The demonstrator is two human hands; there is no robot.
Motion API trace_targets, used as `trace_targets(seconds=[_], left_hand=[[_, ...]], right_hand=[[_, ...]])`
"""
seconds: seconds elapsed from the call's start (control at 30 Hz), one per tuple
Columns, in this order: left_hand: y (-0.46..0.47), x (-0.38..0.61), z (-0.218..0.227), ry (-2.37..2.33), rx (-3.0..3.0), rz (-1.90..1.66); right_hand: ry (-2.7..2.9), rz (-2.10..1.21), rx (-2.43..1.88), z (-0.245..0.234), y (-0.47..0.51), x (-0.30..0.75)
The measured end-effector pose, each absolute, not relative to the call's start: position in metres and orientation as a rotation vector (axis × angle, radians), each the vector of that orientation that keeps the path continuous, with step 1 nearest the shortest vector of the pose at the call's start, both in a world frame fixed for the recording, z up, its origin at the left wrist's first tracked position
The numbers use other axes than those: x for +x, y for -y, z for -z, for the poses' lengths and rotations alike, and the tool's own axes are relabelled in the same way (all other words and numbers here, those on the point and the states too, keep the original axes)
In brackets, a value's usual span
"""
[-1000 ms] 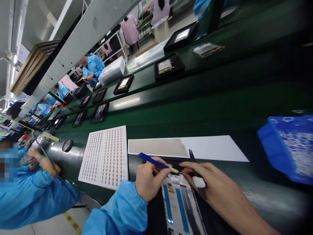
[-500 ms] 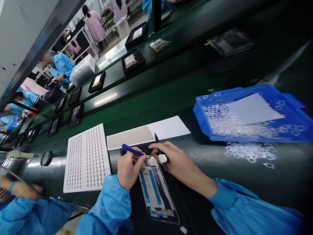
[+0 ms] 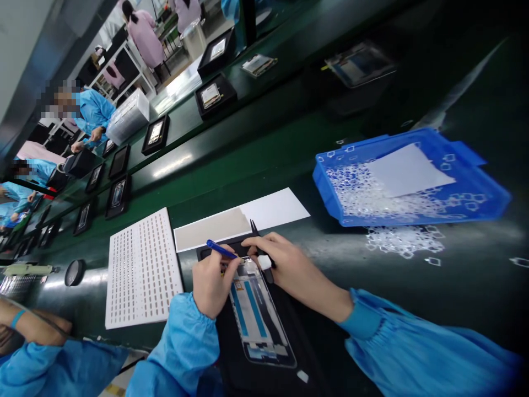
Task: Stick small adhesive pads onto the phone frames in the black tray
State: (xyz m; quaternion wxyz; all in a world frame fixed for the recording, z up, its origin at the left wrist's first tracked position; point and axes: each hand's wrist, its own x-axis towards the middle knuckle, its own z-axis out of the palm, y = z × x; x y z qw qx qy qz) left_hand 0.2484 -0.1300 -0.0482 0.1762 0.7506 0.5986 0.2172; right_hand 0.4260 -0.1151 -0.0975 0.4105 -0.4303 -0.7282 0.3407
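Observation:
My left hand is closed around a blue pen-like tool, its tip at the top end of a phone frame. The frame lies face-up in a black tray and shows two blue strips inside. Black tweezers are gripped in my right hand, points directed up and away from the frame. A small white piece shows at the right hand's thumb; I cannot tell whether it is a finger cover. The fingertips of both hands nearly meet over the frame's top edge.
A white sheet with rows of small brown pieces lies left. Behind the tray is a white strip with a beige part. A blue bin of white outline pieces stands right. A co-worker's arm is at lower left.
The whole view has shifted a little, so the bench items appear further left and slightly higher. Both hands keep their hold at the top end of the phone frame.

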Motion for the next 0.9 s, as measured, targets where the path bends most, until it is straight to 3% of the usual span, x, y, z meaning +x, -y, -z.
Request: trace_targets(seconds=[0.4, 0.9], left_hand=[[0.137, 0.259, 0.052, -1.746, 2.590, -0.562], [0.136, 0.258, 0.056, -1.693, 2.593, -0.509]], right_hand=[[1.832, -0.775, -1.088, 0.106, 0.115, 0.426], [1.852, -0.677, -1.114, 0.119, 0.114, 0.419]])
